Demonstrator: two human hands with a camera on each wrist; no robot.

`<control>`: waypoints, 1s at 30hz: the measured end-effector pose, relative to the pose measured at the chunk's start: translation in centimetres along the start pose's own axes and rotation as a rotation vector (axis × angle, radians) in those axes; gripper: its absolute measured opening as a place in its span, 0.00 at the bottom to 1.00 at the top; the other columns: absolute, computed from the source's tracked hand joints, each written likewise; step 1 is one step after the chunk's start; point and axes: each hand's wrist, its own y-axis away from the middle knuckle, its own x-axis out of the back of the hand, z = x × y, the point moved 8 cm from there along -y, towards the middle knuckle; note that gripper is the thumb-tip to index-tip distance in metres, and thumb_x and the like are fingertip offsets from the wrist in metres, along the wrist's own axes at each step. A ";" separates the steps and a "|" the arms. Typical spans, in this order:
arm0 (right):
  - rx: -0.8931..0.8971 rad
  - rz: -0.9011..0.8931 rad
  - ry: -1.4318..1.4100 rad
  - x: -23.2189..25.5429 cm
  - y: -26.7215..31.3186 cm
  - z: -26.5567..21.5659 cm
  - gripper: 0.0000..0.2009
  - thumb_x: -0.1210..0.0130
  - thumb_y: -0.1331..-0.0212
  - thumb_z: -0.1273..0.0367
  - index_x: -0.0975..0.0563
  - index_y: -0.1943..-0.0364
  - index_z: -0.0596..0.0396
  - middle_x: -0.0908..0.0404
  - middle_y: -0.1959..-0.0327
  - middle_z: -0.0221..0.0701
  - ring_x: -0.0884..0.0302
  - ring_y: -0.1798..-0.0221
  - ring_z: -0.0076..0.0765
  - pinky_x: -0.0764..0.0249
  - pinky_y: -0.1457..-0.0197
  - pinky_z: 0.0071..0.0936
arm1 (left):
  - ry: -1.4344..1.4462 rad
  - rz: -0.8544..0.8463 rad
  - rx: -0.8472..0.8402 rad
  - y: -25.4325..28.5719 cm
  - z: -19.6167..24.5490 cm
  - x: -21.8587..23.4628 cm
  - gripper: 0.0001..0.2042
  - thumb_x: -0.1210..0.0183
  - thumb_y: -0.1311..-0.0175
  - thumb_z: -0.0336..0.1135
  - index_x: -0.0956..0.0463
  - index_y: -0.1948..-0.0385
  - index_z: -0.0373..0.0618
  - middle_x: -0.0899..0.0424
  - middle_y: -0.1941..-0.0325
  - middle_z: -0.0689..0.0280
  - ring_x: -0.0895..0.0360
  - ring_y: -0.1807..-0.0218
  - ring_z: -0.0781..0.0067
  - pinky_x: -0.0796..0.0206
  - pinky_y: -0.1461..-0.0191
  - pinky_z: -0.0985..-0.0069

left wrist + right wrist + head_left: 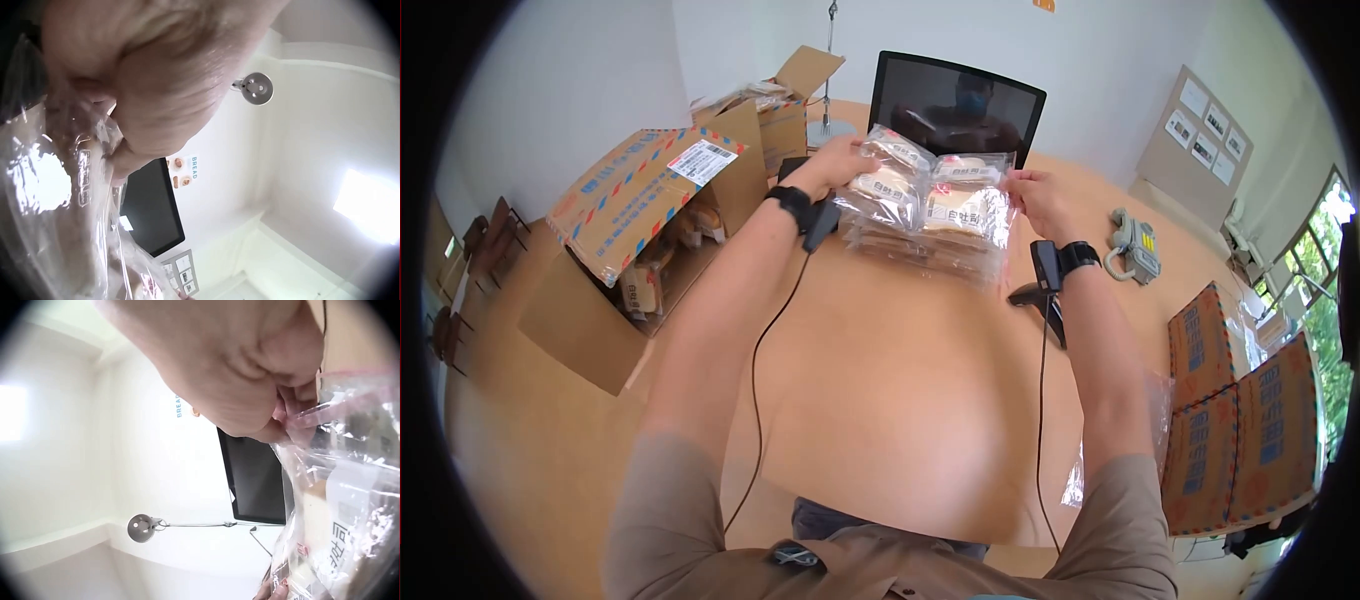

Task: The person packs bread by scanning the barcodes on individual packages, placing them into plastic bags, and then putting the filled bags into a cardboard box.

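Observation:
A clear plastic bag (968, 200) of wrapped bread slices with printed labels is held up at the far side of the table. My left hand (836, 165) grips its upper left part, and my right hand (1043, 197) pinches its right edge. In the left wrist view, the thumb and fingers of the left hand (162, 81) press into shiny film over the bread. The right wrist view has the right hand (250, 369) pinching the bag's pink-edged strip (350, 403). More bagged bread (930, 258) is stacked just below.
A dark monitor (955, 105) stands behind the bags. Left is an open cardboard box (615, 205) holding bread packs, with another box (785, 125) behind. A black scanner-like device (1040, 305) and a telephone (1135, 248) lie right. Printed cartons (1240, 430) stand at the right edge.

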 end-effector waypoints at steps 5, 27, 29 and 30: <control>0.023 0.169 0.060 2.3 -4.6 5.6 0.04 0.31 0.38 0.78 0.16 0.63 0.59 0.15 0.72 0.31 0.19 0.73 0.29 0.23 0.69 0.28 | -0.196 0.025 -0.014 -4.6 -3.8 -2.5 0.32 0.28 0.30 0.33 0.29 0.28 0.29 0.14 0.37 0.48 0.15 0.40 0.61 0.19 0.42 0.67; 0.053 -0.136 0.620 8.9 23.1 -5.8 0.17 0.30 0.33 0.62 0.16 0.49 0.61 0.11 0.64 0.32 0.12 0.63 0.26 0.18 0.64 0.24 | -1.129 0.216 -0.315 6.5 2.0 -11.8 0.35 0.43 0.24 0.66 0.27 0.22 0.56 0.38 0.19 0.38 0.37 0.20 0.32 0.46 0.16 0.40; -0.061 -0.114 0.708 12.7 28.9 -4.2 0.19 0.29 0.33 0.61 0.16 0.49 0.62 0.11 0.64 0.33 0.11 0.63 0.28 0.17 0.63 0.26 | -1.147 0.158 -0.491 9.4 3.0 -14.1 0.36 0.38 0.26 0.63 0.28 0.22 0.54 0.37 0.19 0.39 0.36 0.20 0.32 0.43 0.17 0.43; -0.089 -0.109 0.856 14.4 31.7 -3.3 0.21 0.28 0.35 0.60 0.16 0.48 0.64 0.10 0.63 0.36 0.11 0.63 0.32 0.17 0.60 0.29 | -1.075 0.087 -0.574 11.7 3.2 -14.8 0.36 0.32 0.29 0.57 0.28 0.22 0.53 0.35 0.21 0.40 0.36 0.20 0.34 0.40 0.18 0.48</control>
